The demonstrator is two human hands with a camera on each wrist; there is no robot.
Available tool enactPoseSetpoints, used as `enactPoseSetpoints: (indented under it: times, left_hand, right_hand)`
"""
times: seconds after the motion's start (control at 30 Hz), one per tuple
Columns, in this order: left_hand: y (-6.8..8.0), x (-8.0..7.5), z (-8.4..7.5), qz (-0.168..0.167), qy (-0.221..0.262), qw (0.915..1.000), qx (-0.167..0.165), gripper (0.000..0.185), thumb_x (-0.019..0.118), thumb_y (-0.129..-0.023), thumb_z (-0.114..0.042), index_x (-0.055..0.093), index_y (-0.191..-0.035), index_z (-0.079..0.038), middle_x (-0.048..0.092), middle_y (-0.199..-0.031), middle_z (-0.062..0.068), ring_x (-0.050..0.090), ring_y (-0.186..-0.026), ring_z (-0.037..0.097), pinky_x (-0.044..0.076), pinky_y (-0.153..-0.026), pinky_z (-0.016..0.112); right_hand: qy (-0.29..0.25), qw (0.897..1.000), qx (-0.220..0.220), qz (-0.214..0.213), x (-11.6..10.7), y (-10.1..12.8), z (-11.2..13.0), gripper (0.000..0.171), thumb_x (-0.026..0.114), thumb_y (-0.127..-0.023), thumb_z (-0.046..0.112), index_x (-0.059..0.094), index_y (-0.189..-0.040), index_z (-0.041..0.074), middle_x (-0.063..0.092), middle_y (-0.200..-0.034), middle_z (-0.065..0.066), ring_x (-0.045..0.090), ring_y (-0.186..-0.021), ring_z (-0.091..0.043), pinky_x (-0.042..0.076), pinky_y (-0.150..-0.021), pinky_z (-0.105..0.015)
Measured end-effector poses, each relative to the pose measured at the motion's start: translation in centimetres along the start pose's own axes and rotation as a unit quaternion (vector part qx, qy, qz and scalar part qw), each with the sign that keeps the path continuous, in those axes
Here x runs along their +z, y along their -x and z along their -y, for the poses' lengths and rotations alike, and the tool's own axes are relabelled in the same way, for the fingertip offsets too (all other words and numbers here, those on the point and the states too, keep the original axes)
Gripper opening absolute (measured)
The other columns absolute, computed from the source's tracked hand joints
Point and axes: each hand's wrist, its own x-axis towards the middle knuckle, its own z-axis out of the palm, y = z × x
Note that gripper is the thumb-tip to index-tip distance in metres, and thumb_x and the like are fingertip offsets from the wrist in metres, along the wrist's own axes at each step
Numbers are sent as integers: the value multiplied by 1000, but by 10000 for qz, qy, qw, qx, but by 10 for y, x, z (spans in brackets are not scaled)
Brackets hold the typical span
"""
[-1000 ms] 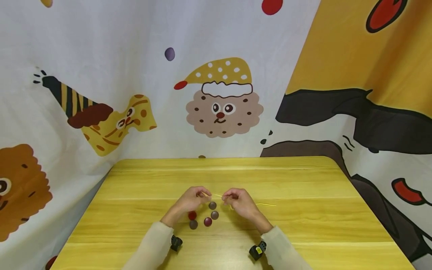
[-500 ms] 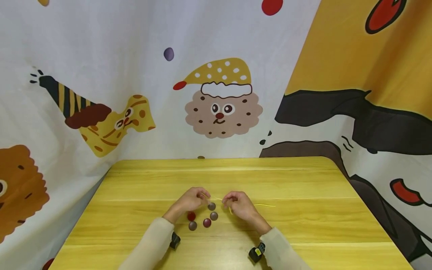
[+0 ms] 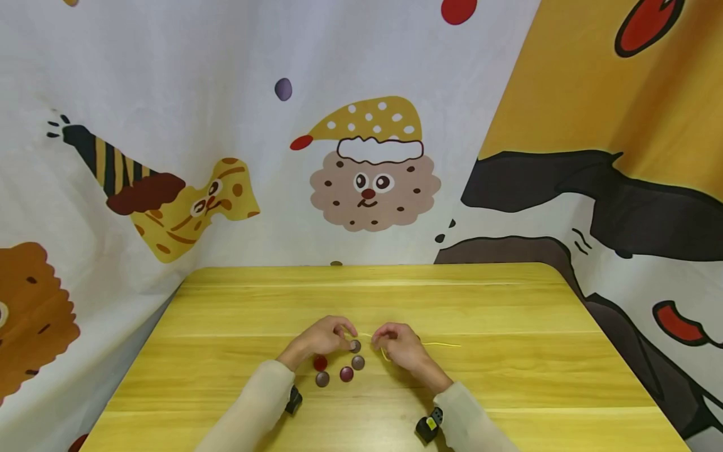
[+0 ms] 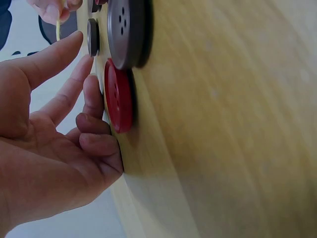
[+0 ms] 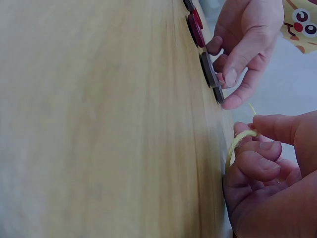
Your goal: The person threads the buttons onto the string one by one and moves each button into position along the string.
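Note:
Several flat buttons lie on the yellow wooden table (image 3: pixel 508 376): a grey one (image 3: pixel 354 345), another grey (image 3: pixel 358 362), a dark red (image 3: pixel 346 374), a brownish (image 3: pixel 322 378) and a red (image 3: pixel 320 363). My left hand (image 3: pixel 333 336) reaches over them with fairly straight fingers (image 4: pixel 74 44). Its fingertips touch the far grey button (image 5: pixel 218 94), which lies flat. The red button (image 4: pixel 119 96) sits by its curled lower fingers. My right hand (image 3: pixel 395 344) pinches a thin yellow string (image 5: pixel 237 141). A short free end sticks up, and the rest trails right across the table (image 3: pixel 443 343).
A cartoon-printed cloth (image 3: pixel 373 169) hangs behind the table and on both sides. Bare tabletop lies beyond and to the right of my hands. Small black devices sit at both wrists (image 3: pixel 294 400) (image 3: pixel 428 427).
My left hand has dropped from the string's end down onto the far grey button. The right hand has kept its pinch on the string and shifted slightly toward me.

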Motion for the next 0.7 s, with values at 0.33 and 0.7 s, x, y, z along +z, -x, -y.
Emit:
enactPoseSetpoints:
  times: [0.33,0.7]
  left_hand:
    - [-2,2,-2,42,-148,9999,-38,17,76,-87,-15,69,-102,-11,47,-71,1,40,-58,14,33,-54,28]
    - [-4,2,-2,30,-239,9997,29,14,77,-86,-13,69,-98,-12,44,-66,-2,38,-55,13,32,-53,26]
  right_hand:
    - [-44,9999,-12,-130,6,-3,-4,9,62,-91,3,70,-94,0,70,-89,-11,53,-69,-12,41,-56,-22]
    - [-77,9999,-35,-78,7,-3,-6,11,59,-91,0,69,-94,-2,70,-89,-12,56,-73,-14,42,-59,-22]
